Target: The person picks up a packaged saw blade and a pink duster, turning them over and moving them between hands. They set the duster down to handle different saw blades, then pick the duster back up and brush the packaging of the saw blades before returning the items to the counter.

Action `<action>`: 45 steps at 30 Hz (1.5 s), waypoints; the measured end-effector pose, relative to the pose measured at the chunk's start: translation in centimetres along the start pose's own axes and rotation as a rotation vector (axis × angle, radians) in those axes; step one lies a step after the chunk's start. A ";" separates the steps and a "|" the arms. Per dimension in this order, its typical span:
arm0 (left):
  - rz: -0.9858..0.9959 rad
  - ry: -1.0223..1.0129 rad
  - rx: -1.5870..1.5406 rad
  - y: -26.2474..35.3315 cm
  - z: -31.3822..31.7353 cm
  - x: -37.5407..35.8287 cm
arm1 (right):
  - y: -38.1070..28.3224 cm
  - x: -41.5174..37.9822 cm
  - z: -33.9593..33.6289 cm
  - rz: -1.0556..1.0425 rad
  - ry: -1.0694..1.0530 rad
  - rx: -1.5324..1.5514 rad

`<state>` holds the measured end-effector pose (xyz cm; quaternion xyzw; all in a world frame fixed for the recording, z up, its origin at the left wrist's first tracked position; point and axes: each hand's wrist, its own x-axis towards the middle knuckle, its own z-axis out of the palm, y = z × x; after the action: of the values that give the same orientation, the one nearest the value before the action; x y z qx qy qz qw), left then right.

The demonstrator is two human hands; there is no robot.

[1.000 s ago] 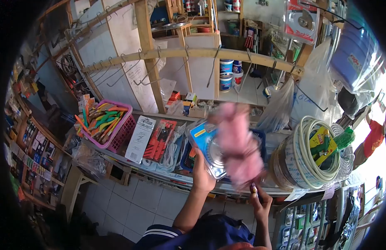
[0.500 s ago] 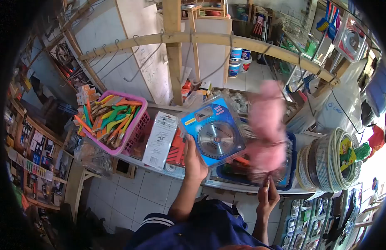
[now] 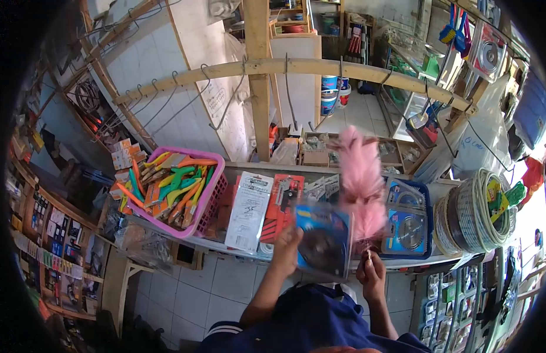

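Note:
My left hand (image 3: 286,250) grips the left edge of a packaged circular saw blade (image 3: 324,240), a blue card under clear plastic, tilted and blurred by motion. It is held in front of the counter edge. My right hand (image 3: 372,275) is closed around the handle of a pink feather duster (image 3: 362,176), whose feathers point up and away from me. The duster's feathers are just right of the package. Behind them is a blue tray (image 3: 429,232) with several more blade packages (image 3: 407,230) in it.
A pink basket (image 3: 217,191) of orange, yellow and green-handled tools stands on the counter at left. Beside it lie a white package (image 3: 249,212) and a red package (image 3: 283,203). Coiled hose or cable (image 3: 476,212) sits at right. A wooden beam with metal hooks (image 3: 343,69) crosses above.
The saw blade package has moved right and down toward my body, and its face has tilted. The duster has shifted slightly left. More of the blue tray shows now.

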<state>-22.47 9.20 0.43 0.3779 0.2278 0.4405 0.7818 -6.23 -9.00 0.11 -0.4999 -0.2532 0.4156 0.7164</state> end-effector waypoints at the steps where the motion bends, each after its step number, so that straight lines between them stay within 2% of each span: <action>1: -0.037 -0.107 -0.066 -1.2 -0.8 -1.0 | -0.2 0.1 0.4 0.023 -0.053 0.030; 2: -0.075 -0.211 -0.133 -2.4 -1.6 -1.9 | -0.2 -0.1 0.7 0.050 -0.106 0.059; 3: -0.089 -0.205 -0.001 -3.0 -1.6 -2.9 | 1.2 -0.2 0.6 -0.024 -0.090 -0.082; 5: -0.101 -0.182 0.197 -3.5 -0.8 -4.7 | 2.0 -0.2 1.2 -0.288 -0.290 -0.599; 6: -0.101 -0.168 0.263 -3.5 -0.3 -5.5 | 1.2 0.1 2.0 -0.486 -0.508 -0.971; 9: -0.057 -0.141 0.339 -2.1 1.1 -7.2 | 7.3 -1.3 1.8 -0.105 -0.382 -0.575; 11: 0.106 -0.124 0.558 -3.3 -0.1 -8.2 | 7.1 -2.2 3.1 0.019 -0.329 -0.285; 12: 0.183 -0.116 0.668 -4.3 -0.9 -8.7 | 4.5 -2.8 4.8 0.129 -0.286 -0.264; 13: 0.165 -0.129 0.594 -6.0 -1.9 -9.2 | 2.0 -3.4 6.5 0.237 -0.237 -0.238; 15: 0.118 -0.152 0.443 -8.2 -2.5 -10.0 | 3.3 -4.2 6.2 0.354 -0.138 0.039; 16: 0.112 -0.223 0.529 -8.0 -2.4 -10.6 | 3.6 -4.2 6.1 0.407 -0.086 0.175; 18: 0.106 -0.374 0.696 -6.6 -1.6 -12.2 | 1.9 -5.4 6.7 0.424 0.034 0.212; 19: 0.094 -0.442 0.638 -5.9 -1.0 -12.5 | 1.2 -5.5 7.1 0.428 0.096 0.228; 21: 0.057 -0.574 0.511 -5.4 -0.5 -13.1 | 2.9 -5.2 6.0 0.240 0.025 -0.024; 22: -0.010 -0.609 0.582 -5.8 -0.8 -13.3 | 3.6 -5.8 5.4 0.162 0.002 -0.147; 23: -0.093 -0.657 0.649 -6.3 -1.3 -13.5 | 2.7 -6.1 5.1 0.206 -0.036 -0.309; 25: -0.160 -0.607 0.537 -5.3 -0.4 -13.2 | 2.2 -5.8 5.9 0.173 -0.014 -0.311; 26: -0.161 -0.594 0.386 -6.0 -0.8 -13.1 | 2.3 -5.4 5.8 0.170 -0.017 -0.265; 27: -0.157 -0.572 0.238 -7.4 -1.7 -12.6 | 1.0 -5.1 5.6 0.315 -0.056 -0.248; 28: -0.218 -0.514 0.000 -8.1 -2.3 -12.4 | 0.3 -4.9 5.8 0.402 -0.072 -0.101; 31: -0.330 -0.327 -0.674 -9.2 -4.0 -11.1 | 0.2 -4.6 4.4 0.348 -0.206 -0.251; 33: -0.286 -0.255 -0.822 -7.4 -4.4 -9.2 | -0.2 -5.2 3.7 0.279 -0.341 -0.379; 35: -0.189 -0.245 -0.798 -5.2 -3.9 -7.1 | -1.4 -5.3 3.4 0.166 -0.489 -0.552; 38: -0.020 -0.247 -0.700 -2.5 -2.1 -4.1 | -1.8 -6.2 1.3 0.303 -0.693 -0.699; 39: 0.040 -0.235 -0.665 -1.8 -1.6 -3.4 | -2.9 -6.6 1.3 0.340 -0.660 -0.752; 40: 0.105 -0.201 -0.643 -1.4 -0.9 -3.2 | -2.5 -7.1 0.3 0.294 -0.588 -0.717; 43: 0.366 0.064 -0.575 -1.1 1.0 -4.4 | -1.3 -9.1 -2.6 0.201 -0.372 -0.588; 45: 0.422 0.087 -0.563 -1.6 2.6 -5.0 | -1.8 -10.2 -3.7 0.206 -0.243 -0.480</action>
<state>-22.42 3.36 0.85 0.1671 0.0476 0.6536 0.7366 -8.10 -19.76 0.96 -0.6247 -0.3762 0.4714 0.4959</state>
